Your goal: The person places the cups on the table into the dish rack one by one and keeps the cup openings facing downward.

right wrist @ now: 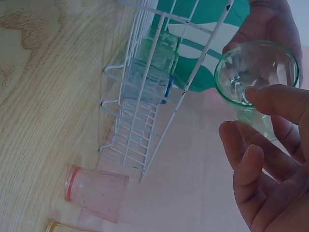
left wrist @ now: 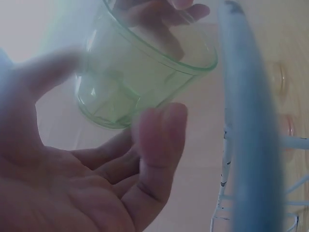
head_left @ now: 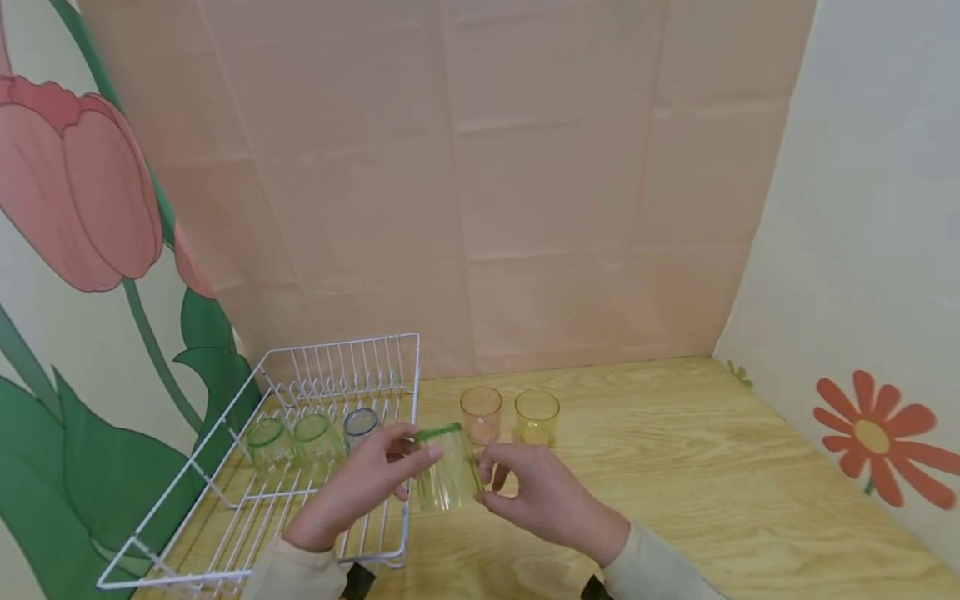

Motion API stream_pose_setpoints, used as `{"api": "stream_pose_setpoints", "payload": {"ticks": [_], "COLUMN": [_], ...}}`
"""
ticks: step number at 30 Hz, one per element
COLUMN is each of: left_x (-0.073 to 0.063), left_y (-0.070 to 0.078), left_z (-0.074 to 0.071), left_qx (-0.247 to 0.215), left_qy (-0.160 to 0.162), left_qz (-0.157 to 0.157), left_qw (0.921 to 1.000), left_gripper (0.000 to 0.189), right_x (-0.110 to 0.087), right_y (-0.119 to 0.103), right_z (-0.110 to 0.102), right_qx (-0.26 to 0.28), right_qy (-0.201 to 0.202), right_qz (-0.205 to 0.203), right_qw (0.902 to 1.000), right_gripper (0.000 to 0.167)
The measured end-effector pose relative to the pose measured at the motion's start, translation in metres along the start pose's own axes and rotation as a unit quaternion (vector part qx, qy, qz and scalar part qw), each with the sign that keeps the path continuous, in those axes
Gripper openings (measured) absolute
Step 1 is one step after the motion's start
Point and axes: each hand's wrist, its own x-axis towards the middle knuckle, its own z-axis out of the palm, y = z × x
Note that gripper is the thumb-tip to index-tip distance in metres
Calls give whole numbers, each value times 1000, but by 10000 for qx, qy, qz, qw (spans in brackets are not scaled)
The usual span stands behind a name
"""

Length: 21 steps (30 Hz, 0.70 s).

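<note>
A clear green-tinted drinking glass point(head_left: 447, 477) is held tilted between both hands, over the table just right of the rack. My left hand point(head_left: 367, 477) grips it from the left, thumb and fingers on either side; in the left wrist view the base of the glass point(left wrist: 108, 104) lies nearest this palm. From the right, my right hand point(head_left: 546, 498) pinches the glass near its rim with thumb and finger. The right wrist view shows the open mouth of the glass point(right wrist: 236, 99) turned toward the right hand, a fingertip overlapping it.
A white wire dish rack point(head_left: 411, 500) stands at the left, holding two green glasses point(head_left: 272, 446) point(head_left: 318, 442) and a blue-rimmed glass point(head_left: 361, 423). Behind the hands, a pink glass point(head_left: 481, 408) and a yellow glass point(head_left: 537, 412) stand on the wooden table point(head_left: 675, 483).
</note>
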Motion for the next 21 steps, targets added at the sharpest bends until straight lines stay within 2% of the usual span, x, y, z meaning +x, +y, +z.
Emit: {"api": "stream_pose_setpoints", "payload": {"ticks": [6,9,15,21], "left_x": [-3,-5,-9,-18], "left_y": [-1,0,2,-4], "left_z": [-3,-3,-6,-24], "left_qx": [-236,-279,-201,-109], "left_qy": [-105,-41,484,925], "left_qz": [-53,-19,-87,-275], "left_qw": [9997,9996,9986,9953], "left_gripper": [59,58,55,56], "right_x": [1,1,-1,-4], "right_y": [-1,-1,0,2], "right_z": [1,1,1,-2], "right_qx": [45,47,-41,-217], "right_qy": [-62,-109,-144,-207], "right_qz": [-54,11,26,353], "right_qw": [10000,9999,9999,9989], "right_gripper": [32,31,29,26]}}
